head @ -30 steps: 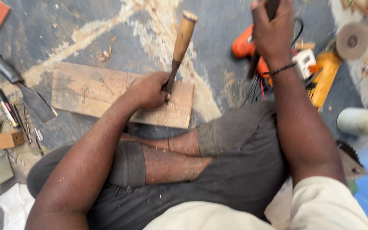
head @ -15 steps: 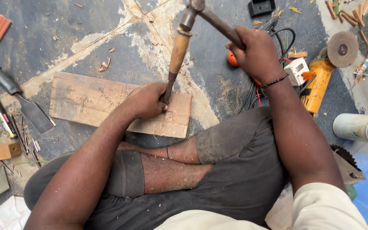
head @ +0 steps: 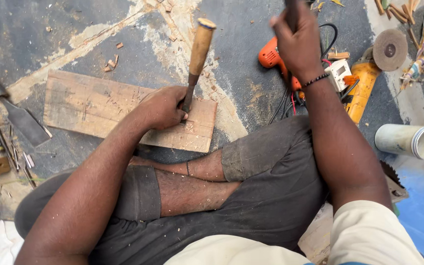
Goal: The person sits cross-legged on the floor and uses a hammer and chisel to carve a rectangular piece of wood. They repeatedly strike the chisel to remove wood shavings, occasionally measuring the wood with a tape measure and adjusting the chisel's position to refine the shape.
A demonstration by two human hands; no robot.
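A wooden board [head: 94, 108] lies flat on the dusty floor in front of my crossed legs. My left hand [head: 162, 107] grips the metal shaft of a chisel with a long wooden handle [head: 199, 49], its tip set on the board's right part. The chisel stands nearly upright. My right hand [head: 296, 41] is raised high at the top of the view, closed around a dark hammer handle [head: 290, 11] whose head is out of the frame. A dark bead bracelet sits on that wrist.
An orange power drill [head: 271, 56] with cables lies behind my right arm, next to a yellow tool [head: 361, 93] and a grinding disc [head: 389, 49]. A white cup [head: 410, 141] lies on its side at right. A flat scraper [head: 18, 115] and small tools lie at left.
My right hand has lifted the hammer off the chisel's handle end and raised it up out of the frame. The left hand and chisel stay on the board.
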